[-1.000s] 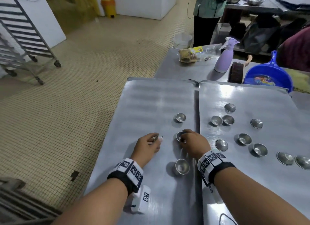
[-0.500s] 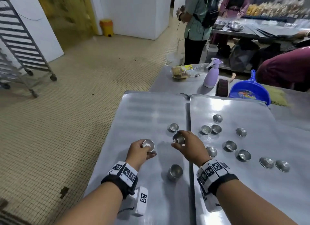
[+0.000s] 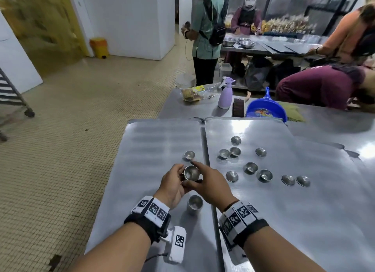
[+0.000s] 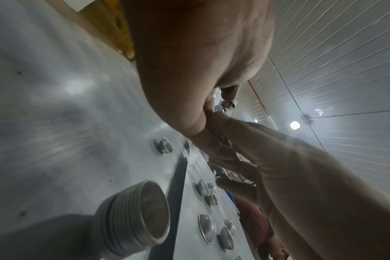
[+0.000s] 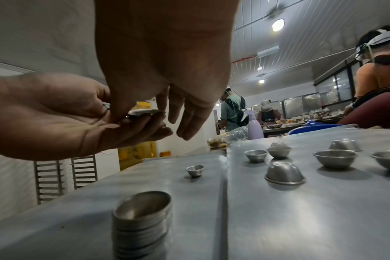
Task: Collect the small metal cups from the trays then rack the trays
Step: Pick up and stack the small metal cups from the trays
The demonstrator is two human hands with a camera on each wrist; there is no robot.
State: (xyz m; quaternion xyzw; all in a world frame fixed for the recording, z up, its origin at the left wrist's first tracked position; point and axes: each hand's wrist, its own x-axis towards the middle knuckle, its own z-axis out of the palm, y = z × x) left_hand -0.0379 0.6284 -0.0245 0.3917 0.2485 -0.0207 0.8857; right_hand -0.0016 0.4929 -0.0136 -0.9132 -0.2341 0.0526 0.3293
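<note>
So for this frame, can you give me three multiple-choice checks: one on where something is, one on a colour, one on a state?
1. Where does the stack of cups stand?
A. on the left tray, nearer the person than the hands
B. on the floor
C. on the wheeled rack

2. What colour is the spray bottle?
A. yellow
B. green
C. lilac

3. What state is the held cup in?
A. lying upside down on a tray
B. held above the tray between the left hand and the right hand
C. nested on top of the stack

Answers:
1. A: the head view shows the stack on the left tray just below the wrists.
2. C: its body and trigger are pale purple.
3. B: fingers of both hands close round it, clear of the metal.
</note>
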